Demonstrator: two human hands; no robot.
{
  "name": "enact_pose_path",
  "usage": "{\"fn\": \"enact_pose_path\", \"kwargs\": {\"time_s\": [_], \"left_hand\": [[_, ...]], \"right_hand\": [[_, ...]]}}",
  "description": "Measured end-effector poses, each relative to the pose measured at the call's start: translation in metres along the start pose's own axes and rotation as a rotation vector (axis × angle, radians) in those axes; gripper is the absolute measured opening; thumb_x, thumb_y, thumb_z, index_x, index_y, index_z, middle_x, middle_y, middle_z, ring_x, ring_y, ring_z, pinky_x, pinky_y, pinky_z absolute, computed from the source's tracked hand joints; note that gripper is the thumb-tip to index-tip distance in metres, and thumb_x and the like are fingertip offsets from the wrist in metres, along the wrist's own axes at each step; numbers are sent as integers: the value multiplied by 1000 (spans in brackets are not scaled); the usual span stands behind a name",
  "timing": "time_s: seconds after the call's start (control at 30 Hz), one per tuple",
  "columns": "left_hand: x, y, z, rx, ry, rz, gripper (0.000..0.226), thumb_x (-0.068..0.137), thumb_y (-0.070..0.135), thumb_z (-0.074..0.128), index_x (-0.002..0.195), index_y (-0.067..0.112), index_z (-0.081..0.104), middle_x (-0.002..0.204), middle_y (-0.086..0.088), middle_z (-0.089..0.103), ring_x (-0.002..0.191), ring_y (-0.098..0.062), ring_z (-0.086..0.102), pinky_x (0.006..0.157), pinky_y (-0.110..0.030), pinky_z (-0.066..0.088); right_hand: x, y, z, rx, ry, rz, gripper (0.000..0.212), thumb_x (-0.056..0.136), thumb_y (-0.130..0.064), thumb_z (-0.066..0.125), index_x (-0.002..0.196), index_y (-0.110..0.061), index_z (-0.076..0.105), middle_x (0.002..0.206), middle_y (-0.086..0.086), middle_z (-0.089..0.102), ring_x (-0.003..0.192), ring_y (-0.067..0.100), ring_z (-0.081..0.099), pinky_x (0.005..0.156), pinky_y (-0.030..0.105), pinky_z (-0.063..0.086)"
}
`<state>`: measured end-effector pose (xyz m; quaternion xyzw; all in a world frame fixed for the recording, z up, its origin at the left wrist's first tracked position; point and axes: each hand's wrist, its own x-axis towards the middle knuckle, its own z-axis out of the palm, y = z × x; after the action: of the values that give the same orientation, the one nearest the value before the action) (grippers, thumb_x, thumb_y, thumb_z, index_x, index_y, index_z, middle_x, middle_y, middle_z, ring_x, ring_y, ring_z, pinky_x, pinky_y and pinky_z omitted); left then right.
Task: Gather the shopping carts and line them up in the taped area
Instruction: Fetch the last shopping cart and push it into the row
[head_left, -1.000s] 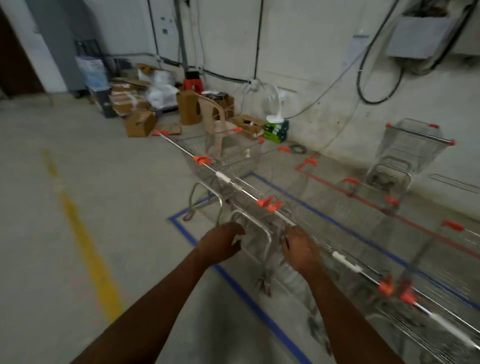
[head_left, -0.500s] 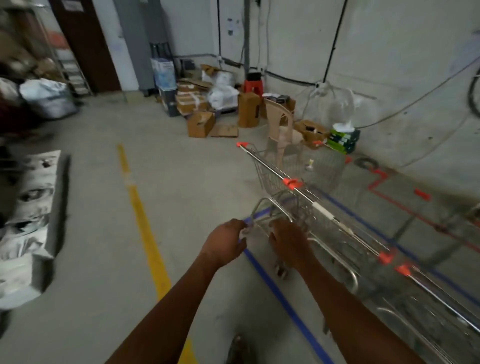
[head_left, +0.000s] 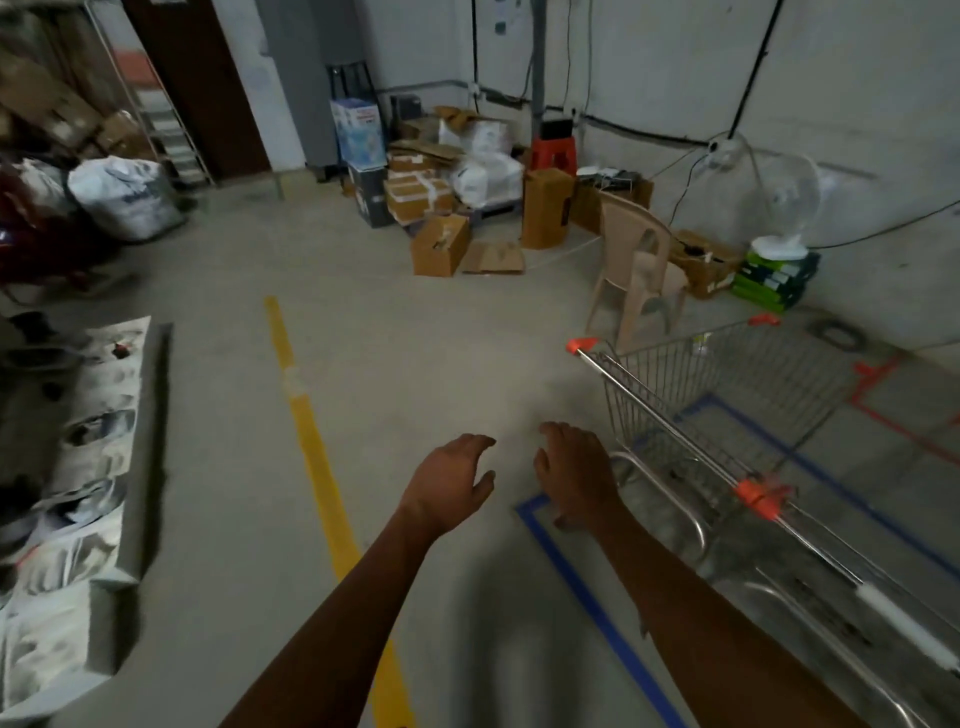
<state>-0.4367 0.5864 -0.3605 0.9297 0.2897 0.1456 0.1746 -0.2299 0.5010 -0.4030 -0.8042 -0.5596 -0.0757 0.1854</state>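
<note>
A row of wire shopping carts (head_left: 727, 415) with orange corner caps stands at the right, inside a blue tape outline (head_left: 576, 571) on the floor. Only the end cart shows whole; the others run off the lower right edge. My left hand (head_left: 447, 483) hovers over bare floor, fingers apart, holding nothing. My right hand (head_left: 576, 478) is also free, fingers spread, just left of the end cart's lower frame and not touching it.
A yellow floor line (head_left: 311, 431) runs toward me at the left of my hands. A beige plastic chair (head_left: 639, 270), cardboard boxes (head_left: 441, 244) and a fan stand along the far wall. Sacks and a printed mat (head_left: 78, 467) lie at the left. Red tape (head_left: 878, 395) marks the floor at right.
Both hands have let go of the cart frame and pulled back to the left. My view has swung left, so the carts now sit at the right edge.
</note>
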Motion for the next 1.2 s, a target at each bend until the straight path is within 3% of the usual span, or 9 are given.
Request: {"fn": "enact_pose_path", "kwargs": {"time_s": [0.3,0.53,0.73,0.83,1.07,1.2], "left_hand": [[201,-177,-1,6,-62,50,59,97,41,58,149,17,43,144,-5,53,122,-25,58,101,-37,47],[358,-250,-13,31,-202,186,61,95,47,53,149,22,41,145,-2,51,123,-24,56,101,-38,47],[505,-253,16,1,-234,338,72,89,57,36,147,15,46,143,-5,55,123,-26,57,103,-37,42],[586,-242,46,-7,-264,386,70,91,54,45,147,13,45,143,-7,55,124,-25,57,104,-37,45],[786,-183,105,46,-336,538,63,95,44,58,148,15,42,143,-6,53,126,-24,54,106,-36,41],[879,-145,137,32,-388,604,62,95,45,57,147,15,42,140,-6,55,123,-25,56,105,-38,44]], "right_hand": [[210,-2,105,-181,-39,126,34,87,-31,59,118,-16,62,99,5,66,90,26,63,86,42,48],[324,9,132,-147,35,330,36,85,-31,55,114,-13,65,97,6,67,89,29,65,86,43,49],[412,72,153,-189,53,517,31,89,-33,60,114,-15,65,98,6,68,89,28,65,86,42,50],[457,126,165,-245,-12,603,35,92,-40,50,115,-17,64,98,5,67,91,27,64,87,43,48],[553,274,183,-229,-81,841,43,96,-46,48,127,-18,56,118,6,64,110,27,60,97,41,43],[587,341,179,-245,-69,953,42,93,-43,54,123,-14,60,115,9,66,106,30,62,94,43,45]]}}
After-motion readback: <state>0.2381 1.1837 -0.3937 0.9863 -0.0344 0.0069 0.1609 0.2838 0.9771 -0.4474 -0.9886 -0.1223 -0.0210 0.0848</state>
